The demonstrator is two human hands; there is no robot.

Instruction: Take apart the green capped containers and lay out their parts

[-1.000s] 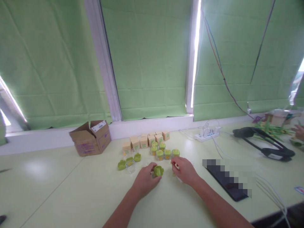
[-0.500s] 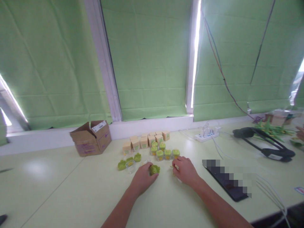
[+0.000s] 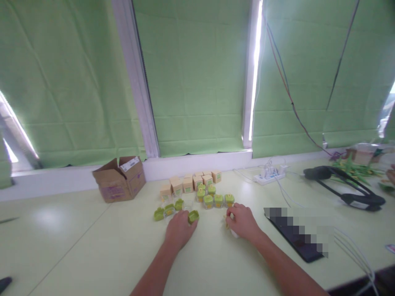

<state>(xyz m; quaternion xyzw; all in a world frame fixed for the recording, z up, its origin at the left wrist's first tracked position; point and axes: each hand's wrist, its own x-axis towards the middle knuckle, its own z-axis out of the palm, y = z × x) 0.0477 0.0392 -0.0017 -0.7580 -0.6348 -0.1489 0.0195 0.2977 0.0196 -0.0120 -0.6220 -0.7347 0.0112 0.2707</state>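
now left hand (image 3: 178,228) curled, fingertips gripping green lid (image 3: 193,216).

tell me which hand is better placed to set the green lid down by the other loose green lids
Left. The left hand already has the green lid at its fingertips, just right of the loose green lids. The right hand is farther right, closed over something small.

Pale green bench (image 3: 77,255), kinda glossy, runs up to a white sill (image 3: 55,181). Behind it are green blinds (image 3: 197,74) split by white window posts (image 3: 135,78), daylight leaking through the gaps at 1 o'clock and far 9 o'clock. Wires (image 3: 286,90) hang down at 2 o'clock.
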